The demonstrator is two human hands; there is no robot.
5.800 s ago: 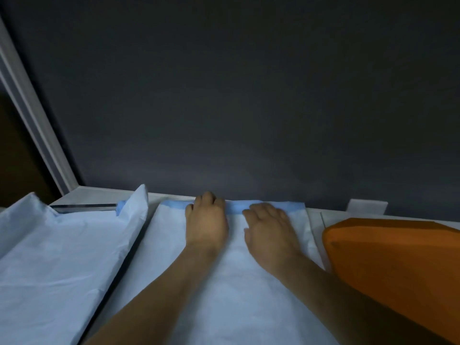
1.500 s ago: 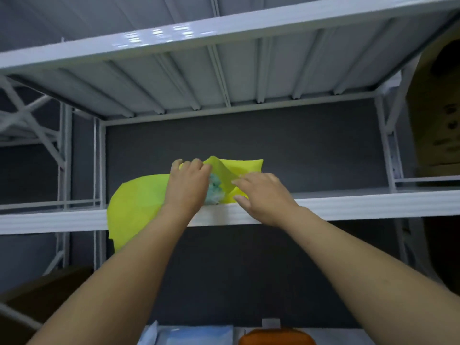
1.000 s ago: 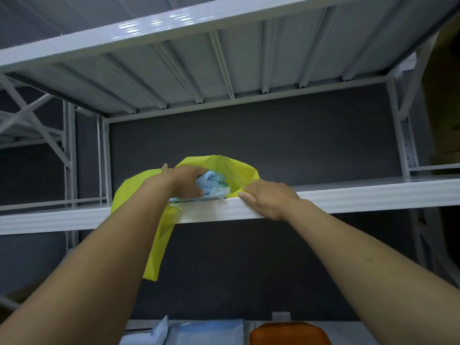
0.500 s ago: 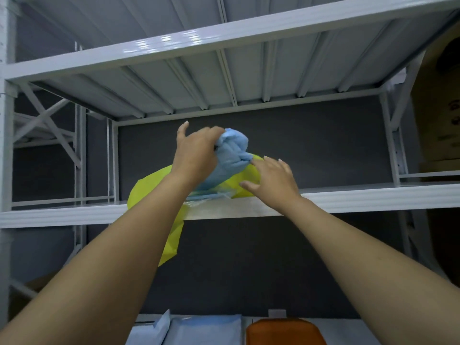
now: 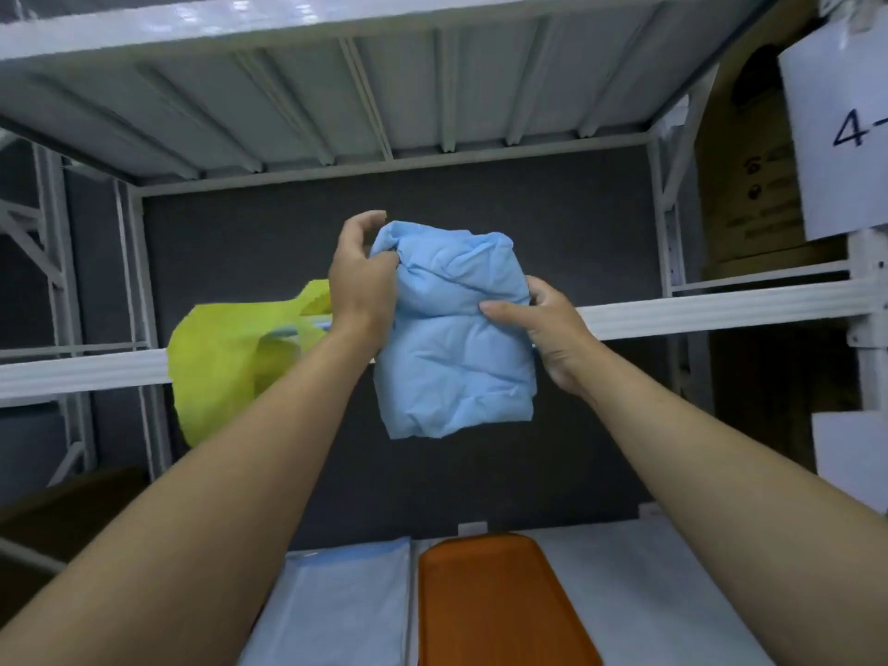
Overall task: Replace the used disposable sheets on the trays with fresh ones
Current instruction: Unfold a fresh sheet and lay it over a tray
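Note:
A folded, crumpled blue disposable sheet [image 5: 451,334] hangs in the air in front of the upper shelf. My left hand [image 5: 360,281] grips its top left corner and my right hand [image 5: 543,329] holds its right side. A yellow-green plastic bag [image 5: 226,358] lies on the white shelf [image 5: 721,307] to the left and droops over its edge. Down below, a bare orange tray [image 5: 499,598] lies beside a tray covered with a blue sheet [image 5: 341,603].
A white metal rack surrounds me, with another shelf deck [image 5: 336,74] overhead and uprights [image 5: 672,223] at the sides. Cardboard boxes [image 5: 749,175] stand at the right behind a white paper label [image 5: 836,122]. A dark wall panel backs the shelves.
The blue sheet has come out of the yellow-green bag and moved right and toward me. My right hand has left the bag and taken hold of the sheet's right side.

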